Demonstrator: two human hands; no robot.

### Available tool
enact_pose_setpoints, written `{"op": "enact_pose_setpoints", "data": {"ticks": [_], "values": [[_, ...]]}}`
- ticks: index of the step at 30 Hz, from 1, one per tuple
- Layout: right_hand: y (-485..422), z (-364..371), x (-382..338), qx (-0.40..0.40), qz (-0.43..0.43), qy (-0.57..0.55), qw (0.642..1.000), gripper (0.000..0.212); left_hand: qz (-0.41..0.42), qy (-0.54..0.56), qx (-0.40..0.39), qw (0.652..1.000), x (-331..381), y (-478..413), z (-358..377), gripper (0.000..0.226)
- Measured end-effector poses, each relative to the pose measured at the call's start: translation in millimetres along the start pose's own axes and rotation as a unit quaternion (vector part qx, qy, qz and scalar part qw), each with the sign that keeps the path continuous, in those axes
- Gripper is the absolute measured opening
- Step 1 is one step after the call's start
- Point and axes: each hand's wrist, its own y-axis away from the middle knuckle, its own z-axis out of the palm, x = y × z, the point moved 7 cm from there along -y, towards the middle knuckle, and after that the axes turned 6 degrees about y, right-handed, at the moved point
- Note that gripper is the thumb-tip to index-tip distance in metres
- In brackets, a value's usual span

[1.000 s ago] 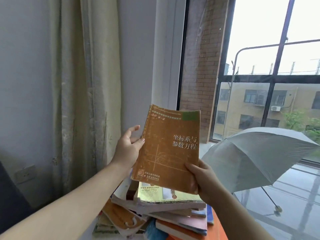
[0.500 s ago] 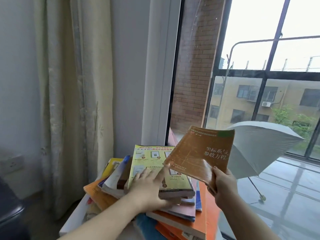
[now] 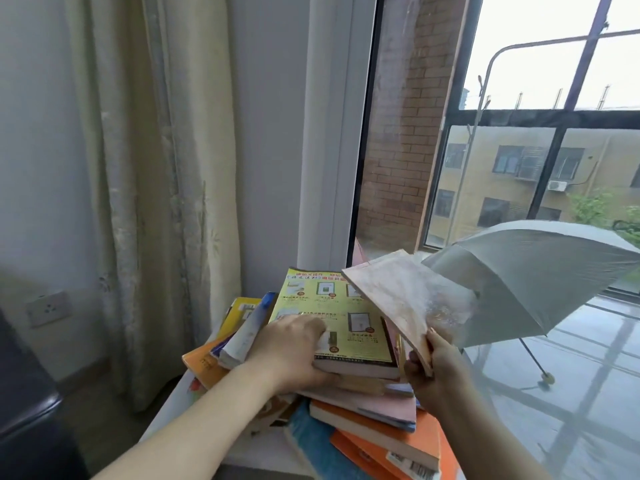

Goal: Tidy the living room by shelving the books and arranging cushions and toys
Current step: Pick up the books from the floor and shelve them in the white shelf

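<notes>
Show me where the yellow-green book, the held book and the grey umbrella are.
yellow-green book (image 3: 311, 299): head view, upper part of its cover.
held book (image 3: 408, 299): head view, middle of its pale cover.
grey umbrella (image 3: 540, 271): head view, on its canopy.

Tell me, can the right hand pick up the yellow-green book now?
Probably not: the right hand grips a pale book, and the left hand holds the yellow-green book itself.

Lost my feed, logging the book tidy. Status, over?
Left hand grips yellow book atop pile. Right hand pinches thin book by its corner, raised, tilted. Open umbrella right of pile, touching neither hand.
</notes>
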Motion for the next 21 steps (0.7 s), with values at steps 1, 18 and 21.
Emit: {"op": "enact_pose_setpoints", "data": {"ticks": [1,18,21], "values": [[-2.5,2.8,3.9,-0.006,0.002,0.009,1.0,0.013,-0.006,0.009,0.002,1.0,-2.3,0.8,0.7,0.055],[-12.3,8.4,2.2,0.019,-0.055,0.204,0.977,0.011,-0.005,-0.087,0.004,0.996,1.7,-3.0,-4.5,0.048],[-10.6,8.7,2.6,0.02,-0.058,0.209,0.976,0.011,0.005,-0.1,0.024,0.995,3.4,-0.1,-5.6,0.044]]}}
